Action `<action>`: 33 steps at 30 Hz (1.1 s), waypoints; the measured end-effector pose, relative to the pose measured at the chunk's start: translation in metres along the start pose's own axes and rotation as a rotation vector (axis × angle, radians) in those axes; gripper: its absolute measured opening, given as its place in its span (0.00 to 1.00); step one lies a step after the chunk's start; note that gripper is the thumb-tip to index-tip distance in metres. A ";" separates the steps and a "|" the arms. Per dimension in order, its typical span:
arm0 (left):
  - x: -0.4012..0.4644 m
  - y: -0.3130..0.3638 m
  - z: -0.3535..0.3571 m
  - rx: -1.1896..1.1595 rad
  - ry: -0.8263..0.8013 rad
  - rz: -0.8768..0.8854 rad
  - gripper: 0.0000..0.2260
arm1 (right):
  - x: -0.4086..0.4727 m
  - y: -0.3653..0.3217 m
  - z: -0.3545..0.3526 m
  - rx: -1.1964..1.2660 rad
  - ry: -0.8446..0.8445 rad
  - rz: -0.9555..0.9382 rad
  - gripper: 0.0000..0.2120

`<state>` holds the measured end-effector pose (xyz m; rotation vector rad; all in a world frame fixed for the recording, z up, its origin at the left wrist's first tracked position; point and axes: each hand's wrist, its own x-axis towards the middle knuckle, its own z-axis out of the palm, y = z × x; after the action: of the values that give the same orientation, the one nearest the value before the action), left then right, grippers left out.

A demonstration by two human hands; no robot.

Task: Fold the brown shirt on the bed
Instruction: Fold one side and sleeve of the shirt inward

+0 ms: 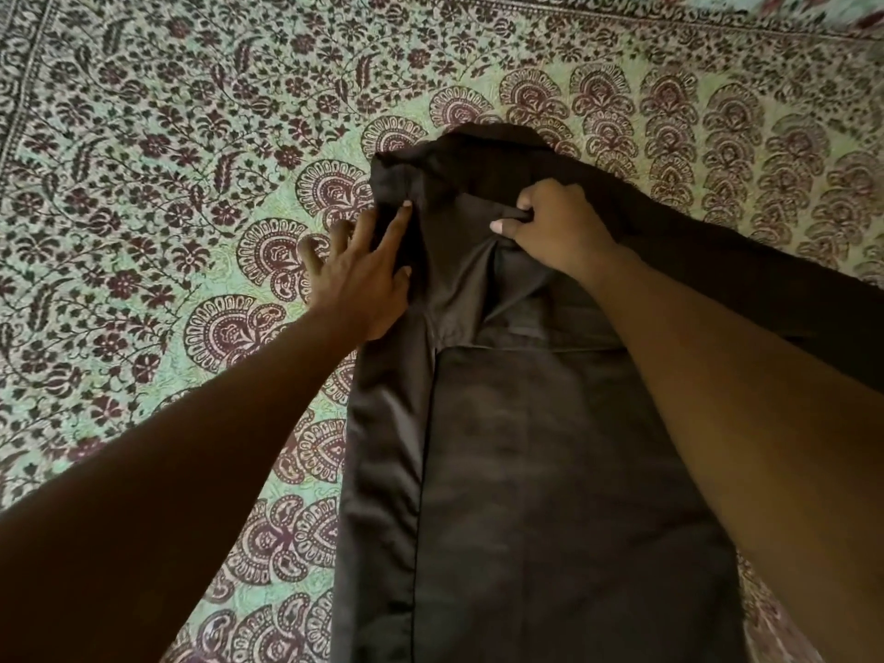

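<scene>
The brown shirt (550, 471) lies lengthwise down the middle of the bed, its left side folded inward along a straight edge. One sleeve stretches away to the right under my right forearm. My left hand (363, 275) lies flat with fingers spread on the shirt's upper left edge, pressing the fold near the shoulder. My right hand (555, 227) is closed on a pinch of brown fabric near the collar, lifting it a little. The collar end bunches up at the far side.
The bed is covered by a green sheet (167, 184) with a dark red paisley and flower print and a border along the far edge. A piece of another printed cloth (813, 7) shows at the top right corner.
</scene>
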<state>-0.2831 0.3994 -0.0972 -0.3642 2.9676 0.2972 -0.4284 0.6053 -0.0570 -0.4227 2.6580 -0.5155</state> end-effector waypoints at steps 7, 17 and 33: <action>0.020 0.011 -0.012 -0.019 -0.102 -0.095 0.28 | -0.020 -0.008 0.001 -0.185 0.091 -0.097 0.15; -0.007 0.009 0.013 -0.209 0.096 -0.170 0.30 | 0.017 -0.083 0.018 0.150 0.081 -0.267 0.16; -0.024 -0.024 0.035 -0.109 0.141 -0.028 0.25 | 0.073 -0.125 0.035 0.175 0.162 -0.121 0.16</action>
<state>-0.2504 0.3891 -0.1317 -0.4568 3.0887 0.4495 -0.4508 0.4581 -0.0594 -0.5097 2.7217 -0.8448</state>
